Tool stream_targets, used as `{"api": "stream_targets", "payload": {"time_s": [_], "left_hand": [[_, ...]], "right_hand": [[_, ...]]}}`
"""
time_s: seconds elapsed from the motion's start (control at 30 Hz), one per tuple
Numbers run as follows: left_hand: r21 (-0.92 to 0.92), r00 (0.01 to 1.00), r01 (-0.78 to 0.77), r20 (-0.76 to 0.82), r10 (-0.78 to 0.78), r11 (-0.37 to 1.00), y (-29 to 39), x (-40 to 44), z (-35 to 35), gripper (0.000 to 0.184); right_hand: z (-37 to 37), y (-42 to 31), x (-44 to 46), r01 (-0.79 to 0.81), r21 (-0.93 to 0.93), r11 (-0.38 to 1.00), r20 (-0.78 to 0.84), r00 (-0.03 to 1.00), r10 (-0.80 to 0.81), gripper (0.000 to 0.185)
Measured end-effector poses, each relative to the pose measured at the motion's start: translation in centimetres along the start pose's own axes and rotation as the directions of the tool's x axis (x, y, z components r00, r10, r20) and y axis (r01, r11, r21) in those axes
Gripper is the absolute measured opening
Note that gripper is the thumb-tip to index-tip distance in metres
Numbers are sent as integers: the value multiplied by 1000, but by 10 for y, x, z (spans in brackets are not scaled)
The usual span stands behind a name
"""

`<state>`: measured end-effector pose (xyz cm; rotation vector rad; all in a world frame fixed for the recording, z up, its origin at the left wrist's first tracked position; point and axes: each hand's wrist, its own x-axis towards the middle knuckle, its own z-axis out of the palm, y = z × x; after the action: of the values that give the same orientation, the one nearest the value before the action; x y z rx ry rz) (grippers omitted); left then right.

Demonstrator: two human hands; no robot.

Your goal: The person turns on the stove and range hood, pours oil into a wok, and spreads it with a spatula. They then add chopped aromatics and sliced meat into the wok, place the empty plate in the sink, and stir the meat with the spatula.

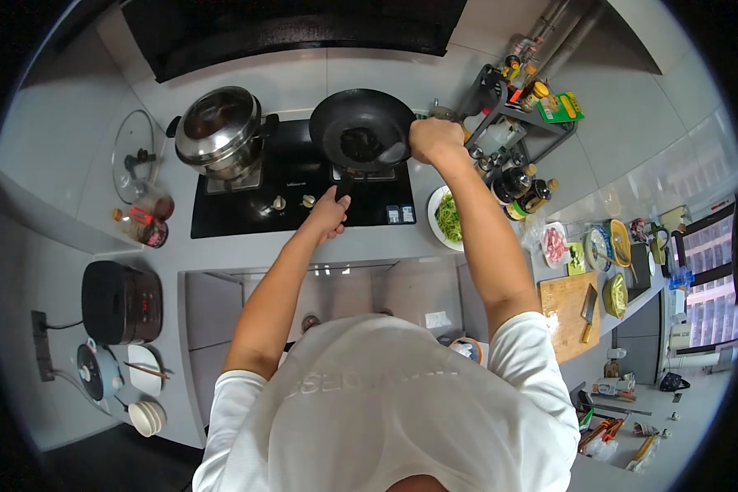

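A black wok (328, 123) sits over the right burner of the black gas stove (246, 215), its short handle pointing toward me. My left hand (328, 216) is wrapped around that handle. At the wok's right rim my right hand (436, 141) is closed in a fist; what it grips is hidden, though a greyish, flat shape shows inside the wok beside it. Something dark lies in the bottom of the wok. Below my right hand, partly behind the forearm, a white plate (436, 233) holds shredded green vegetable (448, 216).
A lidded steel pot (220, 135) stands on the left burner. Bottles (512, 182) and a dark rack (541, 127) are at the right. A cutting board (559, 316) bears a knife (589, 310). At left are a glass lid (131, 156) and a dark cooker (121, 302).
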<state>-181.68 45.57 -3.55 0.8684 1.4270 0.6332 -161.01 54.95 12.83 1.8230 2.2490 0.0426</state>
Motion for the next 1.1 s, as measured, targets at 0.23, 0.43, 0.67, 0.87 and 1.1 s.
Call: {"api": "stream_targets", "payload": {"time_s": [0.23,0.43,0.67,0.87,1.1], "left_hand": [[-13,1000,-17,-18,17,1000,-2,2,1,47],[11,1000,3,28,-3,1000,1,4,-3,66],[17,999,-34,-5,34,999,1,-3,0,54],[17,1000,-13,-11,13,1000,-1,3,-1,62],[33,1000,19,-9,-18,999,2,-2,-1,73]], "right_hand": [[27,-16,8,40,210,977,-61,998,-28,27],[54,-7,13,-47,156,987,-62,996,58,27],[27,-12,-6,59,170,984,-55,997,-51,25],[69,-9,19,-48,196,980,-97,993,68,25],[24,-6,-14,5,46,999,-5,1000,-5,26]]}}
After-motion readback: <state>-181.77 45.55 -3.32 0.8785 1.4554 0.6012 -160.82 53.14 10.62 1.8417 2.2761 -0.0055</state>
